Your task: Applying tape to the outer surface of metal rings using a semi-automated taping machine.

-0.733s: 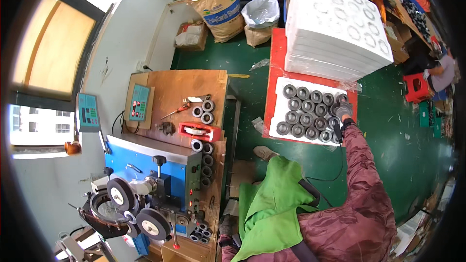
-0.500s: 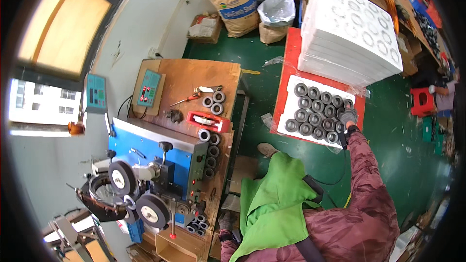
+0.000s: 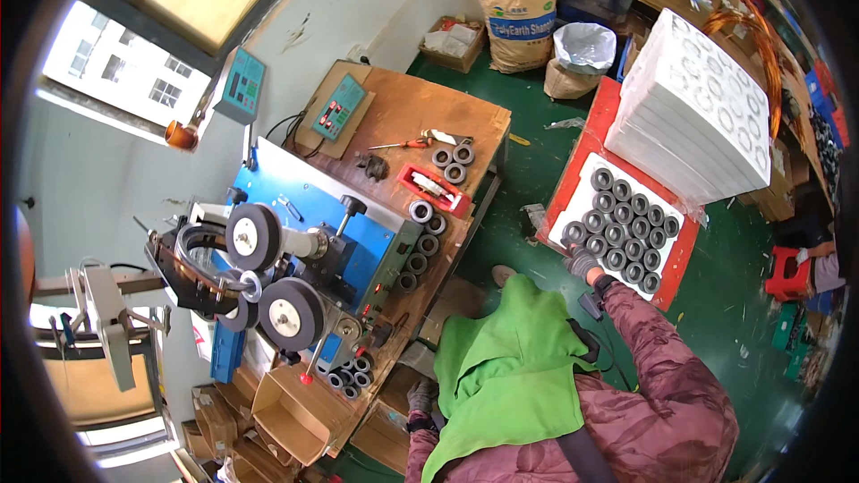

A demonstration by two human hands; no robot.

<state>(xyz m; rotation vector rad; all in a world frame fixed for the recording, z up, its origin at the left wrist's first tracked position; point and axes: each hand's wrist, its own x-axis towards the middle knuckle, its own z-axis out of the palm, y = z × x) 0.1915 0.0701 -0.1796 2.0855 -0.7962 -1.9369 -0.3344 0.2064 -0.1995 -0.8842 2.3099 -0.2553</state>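
My right hand point(image 3: 582, 264), in a grey glove, is at the near left corner of a white foam tray point(image 3: 573, 181). Its fingers are apart beside a dark ring-shaped part point(image 3: 574, 233), and I make out nothing held in them. Several such rings stand in rows on the tray, which lies on a red board point(image 3: 687, 246). Low beside the workbench's edge hangs my left hand point(image 3: 422, 395), also gloved. Its fingers look dark and partly hidden, so their grip does not show. A green cloth point(image 3: 510, 358) covers my front between the arms.
On the wooden bench point(image 3: 412, 98) stands a blue machine with black wheels point(image 3: 295, 313). More rings point(image 3: 416, 263), a red tape dispenser point(image 3: 435, 190) and a screwdriver point(image 3: 400, 144) lie there. Behind the tray rises a stack of white foam trays point(image 3: 689, 125). A cable runs beside my right forearm.
My right hand has moved from the tray's right side to its near left corner. The whole view has shifted and turned. My left hand stays low by the bench.
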